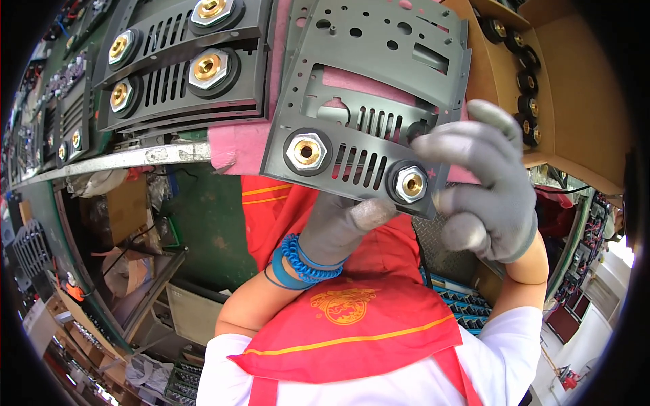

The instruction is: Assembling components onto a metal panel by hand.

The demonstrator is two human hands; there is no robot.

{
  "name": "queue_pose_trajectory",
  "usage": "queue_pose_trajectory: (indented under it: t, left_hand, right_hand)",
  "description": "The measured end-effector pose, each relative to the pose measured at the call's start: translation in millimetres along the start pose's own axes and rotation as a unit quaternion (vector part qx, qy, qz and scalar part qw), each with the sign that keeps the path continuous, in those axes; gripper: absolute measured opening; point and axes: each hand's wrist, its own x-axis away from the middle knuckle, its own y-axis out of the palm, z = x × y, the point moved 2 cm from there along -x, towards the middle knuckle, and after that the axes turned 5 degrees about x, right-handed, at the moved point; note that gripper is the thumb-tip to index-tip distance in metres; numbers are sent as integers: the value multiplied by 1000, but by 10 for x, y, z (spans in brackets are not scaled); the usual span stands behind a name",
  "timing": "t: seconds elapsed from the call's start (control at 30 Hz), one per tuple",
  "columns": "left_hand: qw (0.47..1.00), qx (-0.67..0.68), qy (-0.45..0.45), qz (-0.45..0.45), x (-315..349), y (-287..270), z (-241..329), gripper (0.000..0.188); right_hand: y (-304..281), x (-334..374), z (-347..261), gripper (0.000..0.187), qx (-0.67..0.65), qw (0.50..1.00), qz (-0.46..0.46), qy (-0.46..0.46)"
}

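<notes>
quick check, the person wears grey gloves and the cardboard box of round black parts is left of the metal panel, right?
Not left: the head view shows the cardboard box of round black parts right of the metal panel. The grey gloves are correct.

A worn, dark green floor point(217, 243) shows left of centre in the frame. Above it runs a scuffed, silver metal workbench edge point(145, 158), curved by the lens. At far left is a dark green-edged bench point(64, 237); a flat beige panel point(200, 314) shows lower left. At lower right is a dark red rectangular panel point(569, 317). Bright white light point(624, 252) glares at the right edge.
</notes>
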Motion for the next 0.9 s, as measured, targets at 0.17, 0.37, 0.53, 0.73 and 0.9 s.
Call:
queue_pose_trajectory:
  t: [0.17, 0.37, 0.53, 0.73, 0.9]
  left_hand:
    - [995, 48, 79, 27, 23, 11, 6, 49]
    - [995, 47, 85, 19, 3, 28, -7, 49]
    - [997, 53, 64, 9, 30, 42, 41, 46]
    - [988, -144, 56, 28, 174, 241, 190, 39]
    - [931, -327, 162, 11, 268, 424, 442, 39]
  right_hand:
    - [-81, 32, -15, 54, 8, 996, 87, 31]
    - [65, -64, -33, 24, -175, 983, 46, 22]
    - [151, -60, -88, 25, -173, 984, -8, 29]
    - [171, 100, -219, 36, -164, 979, 53, 105]
    - [-24, -54, -355, 45, 12, 995, 57, 80]
